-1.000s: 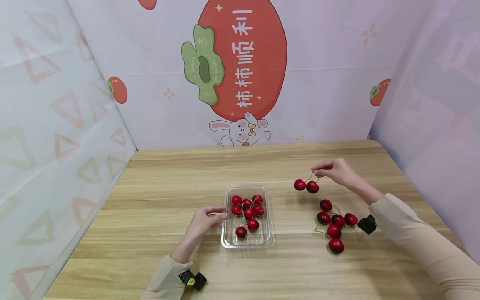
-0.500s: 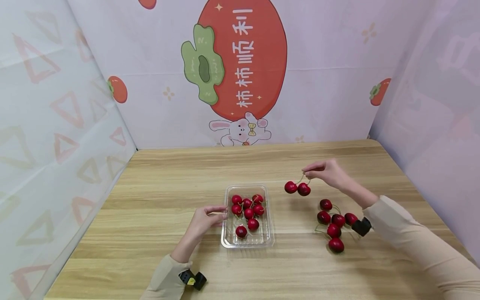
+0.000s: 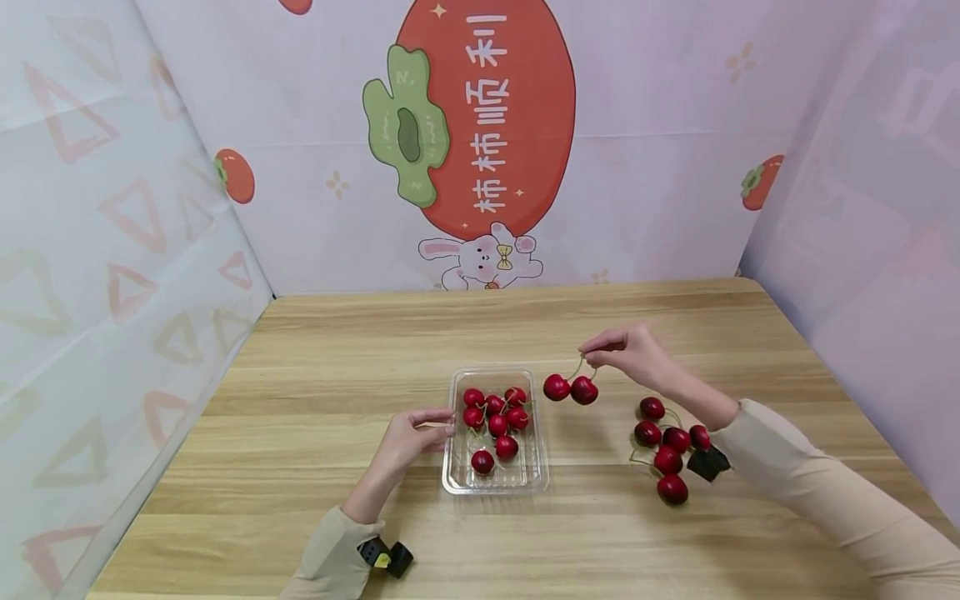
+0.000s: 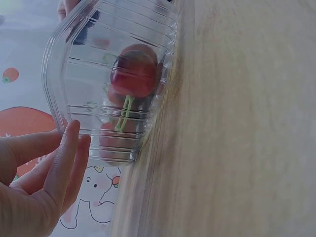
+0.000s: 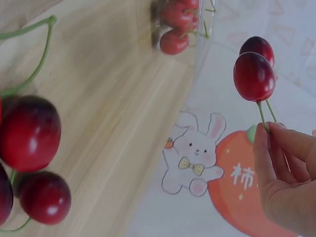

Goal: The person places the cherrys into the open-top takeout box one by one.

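A pair of dark red cherries [image 3: 584, 390] hangs by joined green stems from my right hand [image 3: 634, 357]. Thumb and fingertips pinch the stems at the top, and the fruit is in the air just right of a clear plastic box [image 3: 542, 475]. Inside that box lie several red cherries [image 3: 498, 426], some with stems. My left hand [image 3: 405, 442] is at the box's left side, its fairly straight fingers [image 4: 66, 158] touching the rim in the left wrist view. The box stands on the wooden table [image 3: 300, 467].
A loose group of several cherries [image 3: 668, 460] with stems lies on the table to the right, beneath my right forearm. The wrist camera [image 3: 708, 462] sits close over that group. A printed cloth [image 3: 637, 150] closes off the back and sides of the table.
My right hand has moved left and slightly toward me, bringing the hanging cherry pair close to the box. The left hand and the box have stayed in place.
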Demonstrator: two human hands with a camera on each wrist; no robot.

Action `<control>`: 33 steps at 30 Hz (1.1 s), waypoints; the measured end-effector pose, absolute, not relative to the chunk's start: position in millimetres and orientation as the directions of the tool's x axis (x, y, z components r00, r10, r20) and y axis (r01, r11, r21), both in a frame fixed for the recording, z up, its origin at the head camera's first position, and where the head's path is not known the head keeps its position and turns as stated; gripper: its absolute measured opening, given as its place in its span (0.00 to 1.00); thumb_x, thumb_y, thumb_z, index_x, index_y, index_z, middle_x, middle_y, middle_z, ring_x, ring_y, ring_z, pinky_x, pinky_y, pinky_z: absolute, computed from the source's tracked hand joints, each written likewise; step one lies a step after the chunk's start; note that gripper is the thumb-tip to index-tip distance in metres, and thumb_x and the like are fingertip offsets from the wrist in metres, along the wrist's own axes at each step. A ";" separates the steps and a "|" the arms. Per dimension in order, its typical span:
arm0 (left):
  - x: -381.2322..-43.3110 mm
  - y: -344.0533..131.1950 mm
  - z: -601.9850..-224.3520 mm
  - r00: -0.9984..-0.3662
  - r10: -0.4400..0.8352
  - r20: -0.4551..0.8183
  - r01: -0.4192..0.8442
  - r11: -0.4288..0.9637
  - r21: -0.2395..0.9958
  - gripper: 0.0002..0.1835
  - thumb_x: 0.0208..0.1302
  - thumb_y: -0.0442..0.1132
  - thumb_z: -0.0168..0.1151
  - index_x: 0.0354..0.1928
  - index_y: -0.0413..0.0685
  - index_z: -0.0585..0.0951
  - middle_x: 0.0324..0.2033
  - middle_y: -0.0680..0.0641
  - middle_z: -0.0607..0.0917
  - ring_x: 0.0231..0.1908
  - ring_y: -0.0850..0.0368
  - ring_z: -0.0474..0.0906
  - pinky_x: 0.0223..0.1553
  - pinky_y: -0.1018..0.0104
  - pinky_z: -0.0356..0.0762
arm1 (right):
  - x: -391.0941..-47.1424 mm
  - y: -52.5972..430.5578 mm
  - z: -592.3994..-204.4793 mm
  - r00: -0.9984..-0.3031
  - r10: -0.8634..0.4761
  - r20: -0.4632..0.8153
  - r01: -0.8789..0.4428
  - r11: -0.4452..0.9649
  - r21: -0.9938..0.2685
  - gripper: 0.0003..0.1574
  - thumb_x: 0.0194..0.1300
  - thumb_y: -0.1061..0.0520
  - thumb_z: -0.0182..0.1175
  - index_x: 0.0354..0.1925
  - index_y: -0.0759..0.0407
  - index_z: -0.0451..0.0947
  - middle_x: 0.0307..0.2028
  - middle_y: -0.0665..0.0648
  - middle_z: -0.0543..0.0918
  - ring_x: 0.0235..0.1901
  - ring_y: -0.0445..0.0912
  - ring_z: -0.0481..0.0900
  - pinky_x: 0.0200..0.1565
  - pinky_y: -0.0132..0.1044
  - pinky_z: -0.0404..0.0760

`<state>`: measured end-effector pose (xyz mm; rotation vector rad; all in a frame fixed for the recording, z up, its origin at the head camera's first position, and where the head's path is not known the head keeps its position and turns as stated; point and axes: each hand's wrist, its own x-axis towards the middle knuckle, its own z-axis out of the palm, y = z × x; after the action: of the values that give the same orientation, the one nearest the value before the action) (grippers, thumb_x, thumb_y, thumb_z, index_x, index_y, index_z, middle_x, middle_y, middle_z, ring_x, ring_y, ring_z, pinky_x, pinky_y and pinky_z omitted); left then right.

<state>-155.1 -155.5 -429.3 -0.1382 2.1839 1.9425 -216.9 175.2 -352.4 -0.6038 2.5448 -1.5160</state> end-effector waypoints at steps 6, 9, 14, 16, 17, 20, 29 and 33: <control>-154.8 -155.9 -429.8 -0.975 0.081 -0.209 -0.198 0.124 0.972 0.17 0.50 0.27 0.61 0.44 0.29 0.77 0.42 0.35 0.80 0.36 0.52 0.80 0.36 0.61 0.81 | -210.2 162.4 -351.6 -0.911 -0.405 0.081 -0.269 0.435 -0.859 0.12 0.57 0.62 0.59 0.40 0.67 0.80 0.36 0.62 0.82 0.32 0.48 0.80 0.39 0.34 0.81; -154.6 -156.0 -429.3 -0.974 0.083 -0.213 -0.202 0.120 0.972 0.17 0.50 0.27 0.62 0.45 0.30 0.77 0.42 0.35 0.80 0.36 0.52 0.80 0.36 0.61 0.81 | -207.0 156.0 -350.8 -0.912 -0.401 0.087 -0.276 0.441 -0.854 0.11 0.56 0.62 0.59 0.39 0.65 0.80 0.35 0.61 0.82 0.32 0.46 0.80 0.39 0.34 0.81; -153.9 -156.0 -429.2 -0.973 0.085 -0.212 -0.201 0.122 0.972 0.17 0.50 0.27 0.62 0.45 0.30 0.77 0.42 0.35 0.80 0.36 0.52 0.80 0.36 0.61 0.81 | -202.4 146.1 -350.0 -0.905 -0.413 0.098 -0.288 0.426 -0.858 0.10 0.56 0.63 0.60 0.38 0.66 0.80 0.34 0.60 0.82 0.30 0.45 0.80 0.35 0.30 0.81; -153.6 -155.9 -429.2 -0.975 0.087 -0.204 -0.192 0.123 0.974 0.17 0.51 0.28 0.62 0.45 0.29 0.76 0.42 0.35 0.79 0.36 0.51 0.80 0.36 0.61 0.81 | -200.9 142.5 -349.9 -0.904 -0.419 0.088 -0.277 0.415 -0.867 0.10 0.55 0.63 0.60 0.38 0.67 0.80 0.34 0.60 0.82 0.30 0.46 0.80 0.35 0.30 0.81; -152.2 -155.0 -425.6 -0.975 0.085 -0.206 -0.194 0.123 0.973 0.17 0.51 0.27 0.61 0.45 0.29 0.76 0.43 0.35 0.79 0.36 0.51 0.80 0.37 0.60 0.81 | -200.1 140.8 -350.0 -0.903 -0.421 0.084 -0.274 0.412 -0.869 0.10 0.55 0.63 0.60 0.38 0.66 0.80 0.34 0.60 0.82 0.30 0.46 0.80 0.35 0.30 0.81; -152.3 -155.2 -425.9 -0.976 0.084 -0.202 -0.190 0.123 0.974 0.17 0.51 0.27 0.61 0.45 0.29 0.76 0.42 0.35 0.79 0.36 0.51 0.80 0.37 0.60 0.81 | -198.0 135.8 -350.1 -0.902 -0.426 0.076 -0.265 0.407 -0.874 0.10 0.56 0.63 0.60 0.38 0.66 0.81 0.34 0.61 0.82 0.30 0.46 0.79 0.35 0.30 0.81; -154.5 -156.4 -429.7 -0.975 0.088 -0.204 -0.192 0.124 0.974 0.17 0.50 0.28 0.62 0.45 0.30 0.77 0.42 0.36 0.80 0.36 0.52 0.80 0.36 0.62 0.81 | -193.7 124.9 -352.4 -0.875 -0.468 0.125 -0.332 0.393 -0.858 0.09 0.56 0.64 0.59 0.36 0.67 0.81 0.32 0.62 0.82 0.28 0.45 0.79 0.33 0.33 0.81; -154.4 -156.2 -429.5 -0.973 0.081 -0.215 -0.205 0.114 0.972 0.17 0.50 0.27 0.62 0.45 0.30 0.77 0.42 0.36 0.80 0.35 0.52 0.80 0.36 0.62 0.82 | -192.0 120.6 -355.0 -0.864 -0.488 0.123 -0.340 0.384 -0.858 0.09 0.56 0.64 0.59 0.36 0.67 0.81 0.31 0.63 0.82 0.28 0.44 0.79 0.33 0.32 0.81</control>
<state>-154.4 -156.2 -429.5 -0.1238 2.1735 1.9554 -192.0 120.6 -355.0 -0.7497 2.4858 -1.4860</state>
